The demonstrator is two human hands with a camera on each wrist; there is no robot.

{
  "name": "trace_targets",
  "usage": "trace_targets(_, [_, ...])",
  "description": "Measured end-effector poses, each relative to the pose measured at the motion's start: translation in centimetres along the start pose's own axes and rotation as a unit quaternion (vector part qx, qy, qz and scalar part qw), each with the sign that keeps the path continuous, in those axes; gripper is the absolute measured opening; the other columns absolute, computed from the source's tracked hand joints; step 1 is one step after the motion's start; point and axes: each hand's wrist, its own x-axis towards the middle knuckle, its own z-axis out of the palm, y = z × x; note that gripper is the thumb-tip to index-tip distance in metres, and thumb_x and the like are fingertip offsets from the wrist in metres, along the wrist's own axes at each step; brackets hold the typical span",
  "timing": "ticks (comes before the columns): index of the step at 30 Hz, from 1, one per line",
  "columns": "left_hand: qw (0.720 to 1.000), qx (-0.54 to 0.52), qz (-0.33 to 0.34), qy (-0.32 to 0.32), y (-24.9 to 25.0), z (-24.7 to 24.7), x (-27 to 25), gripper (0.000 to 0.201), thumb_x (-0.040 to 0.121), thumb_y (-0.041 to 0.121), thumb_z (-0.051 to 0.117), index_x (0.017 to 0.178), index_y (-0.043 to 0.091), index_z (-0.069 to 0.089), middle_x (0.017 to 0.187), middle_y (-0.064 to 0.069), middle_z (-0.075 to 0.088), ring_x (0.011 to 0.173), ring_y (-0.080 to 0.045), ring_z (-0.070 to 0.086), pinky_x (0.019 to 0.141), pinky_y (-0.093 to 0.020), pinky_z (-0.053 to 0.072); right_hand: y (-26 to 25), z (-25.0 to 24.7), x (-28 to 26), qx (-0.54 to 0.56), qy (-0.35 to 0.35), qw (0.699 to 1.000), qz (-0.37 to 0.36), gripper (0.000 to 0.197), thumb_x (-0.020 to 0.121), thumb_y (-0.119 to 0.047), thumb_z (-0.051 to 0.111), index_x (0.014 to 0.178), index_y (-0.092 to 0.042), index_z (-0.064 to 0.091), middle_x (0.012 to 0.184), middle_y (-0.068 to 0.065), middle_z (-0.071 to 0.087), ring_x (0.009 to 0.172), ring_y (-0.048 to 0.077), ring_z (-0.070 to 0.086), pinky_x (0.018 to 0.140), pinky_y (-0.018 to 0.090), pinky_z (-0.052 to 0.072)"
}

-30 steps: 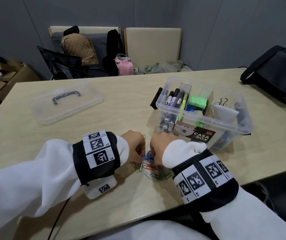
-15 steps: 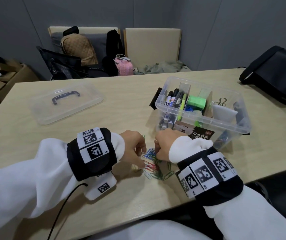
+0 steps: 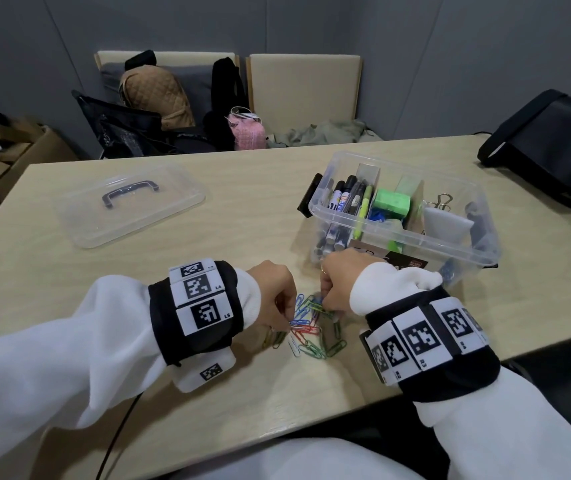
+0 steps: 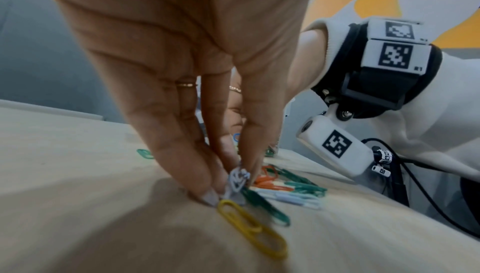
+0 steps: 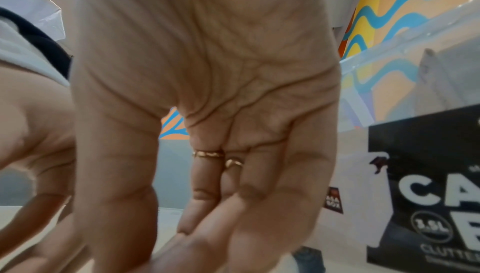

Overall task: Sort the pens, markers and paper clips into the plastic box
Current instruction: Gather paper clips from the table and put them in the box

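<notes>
Where the tabletop (image 3: 228,188) runs off to the left, a clear lid (image 3: 131,206) with a dark handle lies flat, well apart from everything else. Nearer the front edge, the left hand (image 3: 272,292) reaches down with its fingers (image 4: 179,133) drawn together, tips on the wood, pinching at the left side of a heap of coloured paper clips (image 3: 311,330); the left wrist view shows a pale clip caught between fingertip and thumb, with a yellow clip (image 4: 252,228) and a green one lying loose just in front. The heap itself sits between the two hands, red, blue, green and white clips tangled together. On its right side the right hand (image 3: 339,282) comes down with fingers curled toward the thumb, touching the blue and green clips at the top of the heap; whether it actually holds one cannot be told, since the right wrist view is blurred at the fingertips. Just behind that hand stands the open plastic box (image 3: 405,230), its left compartment holding markers and pens (image 3: 346,206) upright, a green block (image 3: 391,202) in the middle, and binder clips (image 3: 441,202) toward the right. Farther right, a black bag (image 3: 554,147) rests on the tabletop's far corner.
</notes>
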Motion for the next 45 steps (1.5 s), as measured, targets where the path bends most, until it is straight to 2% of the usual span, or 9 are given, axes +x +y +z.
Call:
trace_targets(8, [1.0,-0.019,-0.005,-0.004,-0.2,0.1,0.2,0.01,0.074,0.014,0.074,0.082,0.01,0.073,0.059,0.011,0.058,0.047,0.002,0.049,0.056,-0.01,0.04,-0.2,0.0,-0.1,-0.011,-0.006,1.0,0.002,0.026,0.082,-0.016,0.062,0.107,-0.016,0.068,0.106,0.005,0.067,0.092,0.026,0.064,0.076,0.032,0.053])
trace_targets(14, [0.998,-0.053,-0.02,0.006,-0.9,-0.4,0.2,0.008,0.069,0.007,0.073,0.075,0.013,0.072,0.057,0.011,0.059,0.053,-0.005,0.054,0.068,-0.022,0.051,0.0,-0.1,-0.1,-0.012,0.002,1.0,0.005,0.024,0.082,-0.015,0.061,0.105,-0.016,0.068,0.105,0.004,0.067,0.087,0.025,0.061,0.072,0.03,0.05])
trace_targets(21, [0.995,-0.096,0.006,0.02,-2.2,-0.8,0.0,0.009,0.067,0.008,0.079,0.068,0.009,0.071,0.053,0.013,0.061,0.045,0.004,0.052,0.056,-0.015,0.045,-0.3,0.2,0.3,0.016,0.007,1.0,0.007,0.023,0.086,-0.019,0.06,0.107,-0.014,0.068,0.103,0.005,0.067,0.089,0.027,0.065,0.075,0.031,0.052])
trace_targets(28, [0.991,-0.131,0.014,0.014,-3.2,-1.6,0.0,0.028,0.068,0.004,0.079,0.056,0.024,0.063,0.063,-0.007,0.068,0.056,-0.012,0.059,0.06,-0.022,0.047,-0.1,-0.2,0.0,0.038,-0.001,0.999,-0.017,0.02,0.085,-0.018,0.06,0.102,-0.013,0.069,0.098,0.006,0.07,0.088,0.025,0.067,0.079,0.034,0.056])
trace_targets(32, [0.974,-0.221,0.042,0.016,-3.1,-3.5,-0.5,0.013,0.069,0.0,0.08,0.067,0.007,0.069,0.075,-0.019,0.072,0.066,-0.022,0.066,0.068,-0.035,0.055,0.4,-1.1,-0.5,0.055,0.002,0.998,-0.028,0.016,0.083,-0.014,0.059,0.095,-0.014,0.07,0.085,0.006,0.071,0.085,0.024,0.07,0.081,0.037,0.057])
trace_targets(37, [0.941,-0.32,0.089,0.066,-2.2,-7.0,-0.8,0.007,0.072,-0.012,0.07,0.074,-0.01,0.064,0.075,-0.017,0.072,0.064,-0.018,0.069,0.061,-0.021,0.056,2.1,-3.3,-1.7,0.104,0.041,0.993,-0.04,0.012,0.081,-0.011,0.058,0.084,-0.015,0.069,0.067,-0.002,0.072,0.078,0.014,0.071,0.079,0.033,0.058])
trace_targets(40, [0.917,-0.37,0.111,0.1,-1.0,-8.4,0.3,0.014,0.071,-0.018,0.067,0.069,-0.005,0.062,0.071,-0.014,0.072,0.062,-0.016,0.069,0.061,-0.022,0.057,3.5,-4.4,-2.3,0.151,0.072,0.985,-0.034,0.01,0.081,-0.009,0.057,0.079,-0.013,0.067,0.059,-0.006,0.071,0.065,0.005,0.069,0.075,0.034,0.059])
trace_targets(42, [0.908,-0.381,0.133,0.108,0.3,-8.8,1.4,0.015,0.071,-0.019,0.067,0.069,-0.005,0.061,0.068,-0.012,0.071,0.061,-0.015,0.068,0.064,-0.023,0.058,4.6,-5.2,-2.9,0.182,0.08,0.98,-0.025,0.009,0.083,-0.01,0.058,0.078,-0.013,0.065,0.057,-0.007,0.071,0.063,0.009,0.071,0.073,0.035,0.059])
trace_targets(45, [0.905,-0.38,0.17,0.092,2.6,-8.9,3.1,0.015,0.072,-0.019,0.066,0.072,-0.005,0.062,0.066,-0.009,0.07,0.061,-0.012,0.068,0.066,-0.025,0.057,7.4,-6.2,-3.8,0.199,0.109,0.974,0.003,0.01,0.085,-0.011,0.061,0.076,-0.014,0.064,0.058,-0.005,0.071,0.057,-0.003,0.066,0.077,0.028,0.056])
